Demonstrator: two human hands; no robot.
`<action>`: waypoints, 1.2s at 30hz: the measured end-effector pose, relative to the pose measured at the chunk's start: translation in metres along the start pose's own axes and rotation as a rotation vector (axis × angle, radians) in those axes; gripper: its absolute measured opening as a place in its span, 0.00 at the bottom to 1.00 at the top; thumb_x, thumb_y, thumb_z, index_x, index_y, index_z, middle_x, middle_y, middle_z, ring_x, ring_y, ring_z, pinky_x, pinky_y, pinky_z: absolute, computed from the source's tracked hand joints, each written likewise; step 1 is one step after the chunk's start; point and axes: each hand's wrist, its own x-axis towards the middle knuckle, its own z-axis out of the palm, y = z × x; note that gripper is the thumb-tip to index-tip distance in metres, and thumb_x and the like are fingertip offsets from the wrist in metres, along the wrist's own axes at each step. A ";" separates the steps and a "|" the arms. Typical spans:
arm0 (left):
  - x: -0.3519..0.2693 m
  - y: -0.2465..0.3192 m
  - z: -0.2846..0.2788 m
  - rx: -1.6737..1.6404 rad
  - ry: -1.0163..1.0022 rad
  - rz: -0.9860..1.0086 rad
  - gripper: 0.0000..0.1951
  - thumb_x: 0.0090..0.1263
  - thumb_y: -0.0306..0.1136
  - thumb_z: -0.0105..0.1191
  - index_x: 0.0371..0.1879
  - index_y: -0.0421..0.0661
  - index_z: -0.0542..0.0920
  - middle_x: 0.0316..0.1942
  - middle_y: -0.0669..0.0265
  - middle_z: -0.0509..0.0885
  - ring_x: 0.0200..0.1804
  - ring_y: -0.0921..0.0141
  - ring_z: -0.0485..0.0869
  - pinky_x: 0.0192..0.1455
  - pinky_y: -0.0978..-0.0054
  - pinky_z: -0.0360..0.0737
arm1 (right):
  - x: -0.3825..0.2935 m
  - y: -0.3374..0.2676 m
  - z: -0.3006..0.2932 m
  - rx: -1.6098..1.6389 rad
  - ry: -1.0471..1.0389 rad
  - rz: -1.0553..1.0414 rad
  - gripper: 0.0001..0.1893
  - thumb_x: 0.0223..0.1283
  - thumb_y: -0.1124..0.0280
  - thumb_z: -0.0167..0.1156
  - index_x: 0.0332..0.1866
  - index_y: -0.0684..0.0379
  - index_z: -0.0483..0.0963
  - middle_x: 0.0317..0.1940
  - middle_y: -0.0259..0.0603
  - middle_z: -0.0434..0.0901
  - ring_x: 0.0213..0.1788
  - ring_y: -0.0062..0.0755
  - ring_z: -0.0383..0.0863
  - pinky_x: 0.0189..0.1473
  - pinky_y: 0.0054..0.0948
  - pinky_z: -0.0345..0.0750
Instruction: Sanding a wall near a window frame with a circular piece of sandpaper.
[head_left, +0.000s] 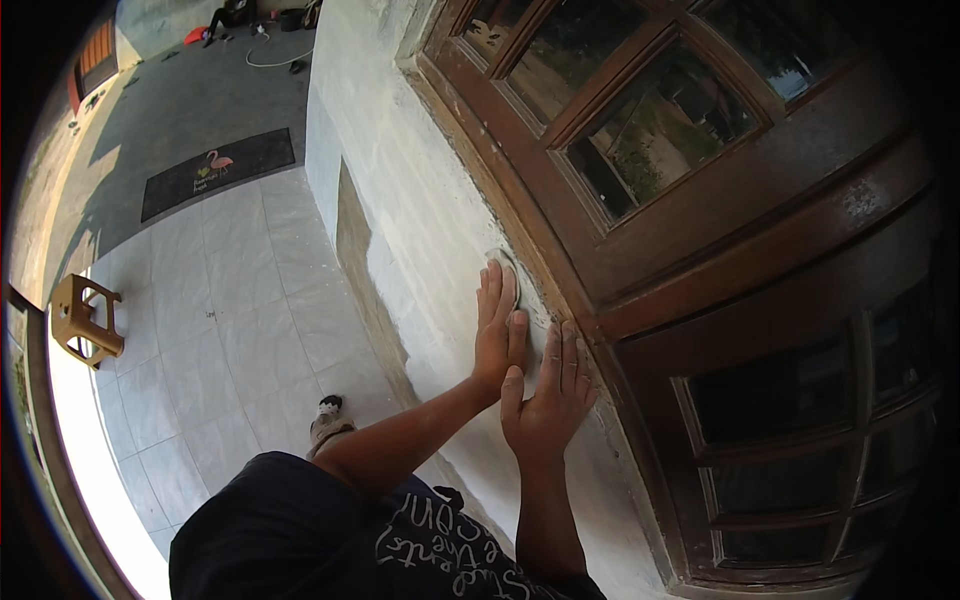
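My left hand (496, 322) lies flat on the white plastered wall (420, 217), fingers pointing up along it. Under those fingers it presses a thin pale pad (496, 256), possibly folded sandpaper, whose rounded edge shows past the fingertips. My right hand (551, 405) rests just to the right, palm down, with its thumb apart and its fingertips against the edge of the brown wooden frame (540, 251). Whitish dust coats the right fingers. Rough, chipped plaster runs along the joint between wall and frame.
Right of the frame stands wooden joinery with glass panes (660, 135). Grey floor tiles (225, 300) spread to the left, with a tan plastic stool (86, 319) and a dark flamingo doormat (217, 174). A hose (274, 64) and a seated person (229, 15) are at the far end.
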 end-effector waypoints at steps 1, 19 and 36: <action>-0.033 -0.013 0.008 -0.017 -0.047 0.064 0.33 0.85 0.51 0.31 0.81 0.42 0.53 0.83 0.47 0.45 0.84 0.46 0.41 0.83 0.48 0.40 | 0.000 0.000 0.000 0.004 0.003 0.000 0.34 0.67 0.53 0.52 0.74 0.63 0.67 0.73 0.52 0.70 0.73 0.52 0.69 0.73 0.52 0.60; 0.059 -0.001 -0.019 0.032 0.079 0.119 0.30 0.85 0.45 0.30 0.80 0.39 0.56 0.82 0.46 0.48 0.83 0.45 0.44 0.83 0.50 0.38 | 0.000 -0.001 -0.003 0.018 -0.010 -0.006 0.34 0.67 0.53 0.52 0.73 0.62 0.67 0.73 0.52 0.69 0.73 0.53 0.69 0.72 0.52 0.61; 0.030 -0.001 -0.008 0.028 0.067 0.095 0.29 0.85 0.41 0.33 0.79 0.40 0.57 0.83 0.46 0.48 0.83 0.45 0.43 0.83 0.48 0.38 | 0.000 0.000 -0.001 0.021 -0.021 -0.001 0.33 0.68 0.53 0.51 0.74 0.62 0.66 0.73 0.51 0.69 0.72 0.53 0.69 0.73 0.52 0.60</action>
